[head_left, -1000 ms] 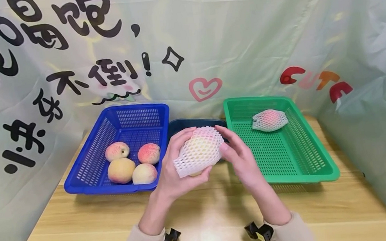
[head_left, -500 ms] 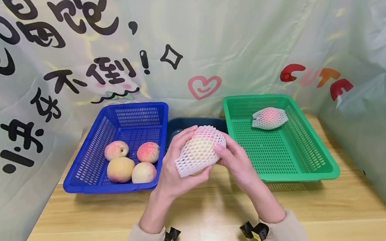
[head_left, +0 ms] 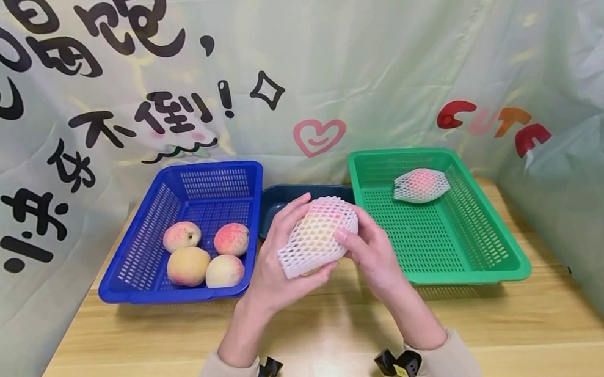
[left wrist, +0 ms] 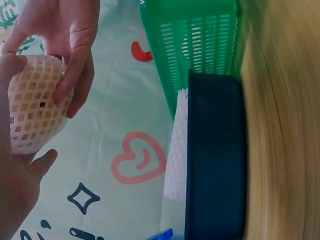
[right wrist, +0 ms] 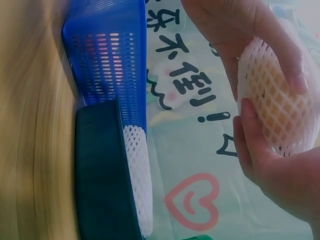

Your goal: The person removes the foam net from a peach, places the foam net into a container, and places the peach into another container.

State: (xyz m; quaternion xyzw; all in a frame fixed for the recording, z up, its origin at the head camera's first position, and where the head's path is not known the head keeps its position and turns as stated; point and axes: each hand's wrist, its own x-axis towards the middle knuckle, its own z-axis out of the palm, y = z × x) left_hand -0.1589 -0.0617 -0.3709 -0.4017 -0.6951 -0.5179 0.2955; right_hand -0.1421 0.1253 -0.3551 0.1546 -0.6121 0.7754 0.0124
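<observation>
A peach in a white foam net (head_left: 315,236) is held between both hands above the table, in front of the dark tray. My left hand (head_left: 273,280) grips it from the left, fingers along its far side and thumb beneath the near side. The net's loose end hangs out at that palm. From the right, my right hand (head_left: 372,258) holds the rounded end, its thumb lying on top of the mesh. In the left wrist view yellow skin shows through the net (left wrist: 37,102). The right wrist view shows fingers of both hands (right wrist: 255,135) on the mesh.
Several bare peaches (head_left: 188,267) lie in the blue basket (head_left: 142,298) at left. The green basket (head_left: 418,238) at right holds another netted peach (head_left: 421,186). Between them stands a dark blue tray (head_left: 275,200), with white foam net (left wrist: 176,150) showing over its edge. A printed cloth (head_left: 387,50) hangs behind.
The right hand has shifted left and its thumb has come over the top of the net. The netted peach has moved slightly right. Baskets and their fruit stay put.
</observation>
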